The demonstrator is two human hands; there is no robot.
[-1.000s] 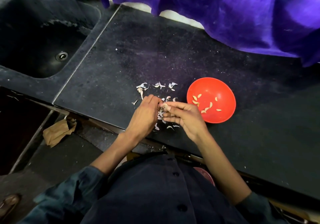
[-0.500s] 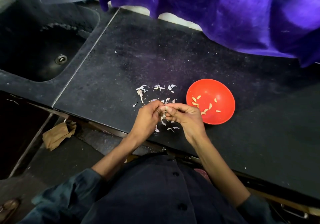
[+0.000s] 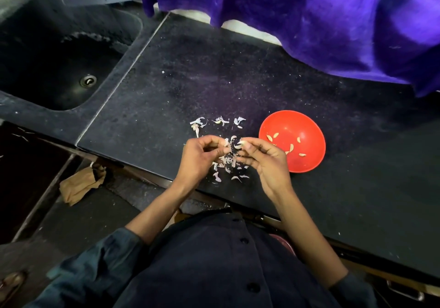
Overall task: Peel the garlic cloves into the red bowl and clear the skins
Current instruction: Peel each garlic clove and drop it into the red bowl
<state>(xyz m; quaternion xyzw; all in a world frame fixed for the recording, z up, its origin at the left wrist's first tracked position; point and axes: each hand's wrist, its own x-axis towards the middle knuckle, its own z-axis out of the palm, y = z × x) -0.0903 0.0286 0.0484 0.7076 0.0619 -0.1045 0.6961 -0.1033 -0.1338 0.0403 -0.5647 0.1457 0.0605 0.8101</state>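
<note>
- A dark stone counter fills the kitchen scene, with a purple cloth draped along its far edge and a black sink sunk into the slab at the left.
- A person in a dark buttoned shirt stands at the near edge, both forearms reaching over the counter.
- A crumpled brown paper bag lies on the floor below the counter, left of the person.
- The red bowl sits on the counter just right of the hands; several peeled cloves lie scattered inside it.
- The left hand hovers above the counter, fingers curled inward with the tips pinched on a scrap of skin.
- The right hand is beside it, overlapping the bowl's left rim, thumb and forefinger pinching a garlic clove at the tips.
- Papery garlic skins litter the counter beneath and between the hands, with a few more lying just beyond them.
</note>
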